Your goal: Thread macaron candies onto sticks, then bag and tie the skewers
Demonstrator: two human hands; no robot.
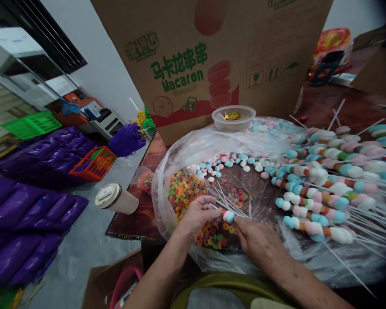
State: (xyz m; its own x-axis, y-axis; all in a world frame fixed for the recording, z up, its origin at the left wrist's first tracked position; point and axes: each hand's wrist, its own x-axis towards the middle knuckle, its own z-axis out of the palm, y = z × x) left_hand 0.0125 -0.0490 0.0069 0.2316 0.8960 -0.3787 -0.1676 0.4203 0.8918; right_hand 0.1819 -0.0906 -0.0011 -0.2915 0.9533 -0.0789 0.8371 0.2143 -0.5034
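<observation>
Between my two hands is a candy skewer [229, 216] with pink, white and blue pieces and a red piece at its left end. My left hand [197, 214] pinches at that left end, its fingertips partly hiding what they hold. On the other side, my right hand [260, 240] is closed at the blue end, its thumb along the skewer. Colourful gummy rings [183, 189] lie in a heap around and below my left hand. Several bare white sticks [227, 197] lie just beyond my fingers. Pink, white and blue candies [241, 161] are scattered farther back.
Filled candy skewers [315, 201] are piled at the right, sticks pointing outward. Clear plastic sheeting [162, 184] edges the work area. Behind stand a plastic tub [233, 122] with gold ties and a large Macaron carton [186, 64]. A lidded paper cup [117, 198] stands at the table's left edge.
</observation>
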